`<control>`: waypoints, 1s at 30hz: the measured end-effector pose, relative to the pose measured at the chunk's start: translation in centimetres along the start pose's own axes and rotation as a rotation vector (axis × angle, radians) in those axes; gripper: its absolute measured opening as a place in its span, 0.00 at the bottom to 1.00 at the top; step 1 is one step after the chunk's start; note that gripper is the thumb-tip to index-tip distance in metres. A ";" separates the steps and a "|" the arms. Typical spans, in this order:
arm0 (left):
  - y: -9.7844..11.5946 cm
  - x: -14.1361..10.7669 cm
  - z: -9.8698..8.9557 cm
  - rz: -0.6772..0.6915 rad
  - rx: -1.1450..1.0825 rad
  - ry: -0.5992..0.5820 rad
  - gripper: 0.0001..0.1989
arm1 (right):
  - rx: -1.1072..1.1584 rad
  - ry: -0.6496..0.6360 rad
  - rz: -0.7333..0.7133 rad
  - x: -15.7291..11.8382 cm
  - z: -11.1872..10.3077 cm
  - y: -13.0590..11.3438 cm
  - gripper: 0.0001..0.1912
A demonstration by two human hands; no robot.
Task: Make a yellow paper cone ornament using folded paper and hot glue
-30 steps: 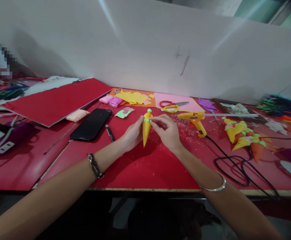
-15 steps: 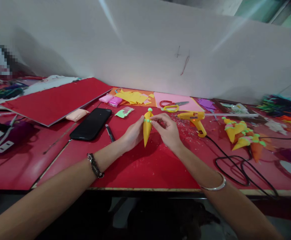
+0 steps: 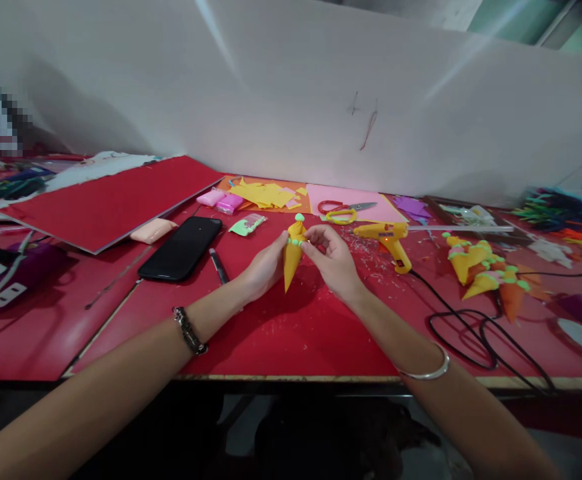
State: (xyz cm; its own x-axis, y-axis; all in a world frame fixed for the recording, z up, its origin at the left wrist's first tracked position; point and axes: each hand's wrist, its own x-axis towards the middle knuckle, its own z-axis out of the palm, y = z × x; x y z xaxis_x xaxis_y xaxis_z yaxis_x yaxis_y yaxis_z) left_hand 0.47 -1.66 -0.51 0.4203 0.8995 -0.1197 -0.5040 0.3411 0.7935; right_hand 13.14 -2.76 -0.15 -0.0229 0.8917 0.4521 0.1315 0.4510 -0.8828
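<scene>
A small yellow paper cone (image 3: 291,268), its point down, is held over the red table in front of me. Pale green balls of clay (image 3: 295,242) run across its middle, and one more green ball (image 3: 299,217) tops it. My left hand (image 3: 269,267) grips the cone from the left, fingers closed behind it. At the cone's right edge, the thumb and forefinger of my right hand (image 3: 331,257) pinch by the green balls, the other fingers curled. My fingertips partly cover the row of balls.
Right of my hands lie a yellow glue gun (image 3: 388,241) with a black cord (image 3: 475,333), and several finished cones (image 3: 478,257). Behind are scissors (image 3: 343,211) and yellow paper scraps (image 3: 265,194). A phone (image 3: 183,248), a pen (image 3: 218,265) and a red board (image 3: 121,193) lie left.
The cone has turned a little, its tip swinging slightly left. The fingers of my right hand have shifted and curled a bit more at its edge.
</scene>
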 end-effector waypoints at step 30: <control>0.9 0.3 -1.2 0.478 0.617 -0.085 0.16 | -0.067 -0.185 -0.089 -0.4 0.1 0.5 0.23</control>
State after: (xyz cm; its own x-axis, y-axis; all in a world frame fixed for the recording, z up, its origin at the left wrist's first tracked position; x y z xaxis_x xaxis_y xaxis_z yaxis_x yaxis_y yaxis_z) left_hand -0.74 -0.82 -0.55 0.3323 0.8778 0.3450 -0.1451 -0.3139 0.9383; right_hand 13.13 -2.91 -0.82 -0.2181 0.8431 0.4915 0.1861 0.5303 -0.8271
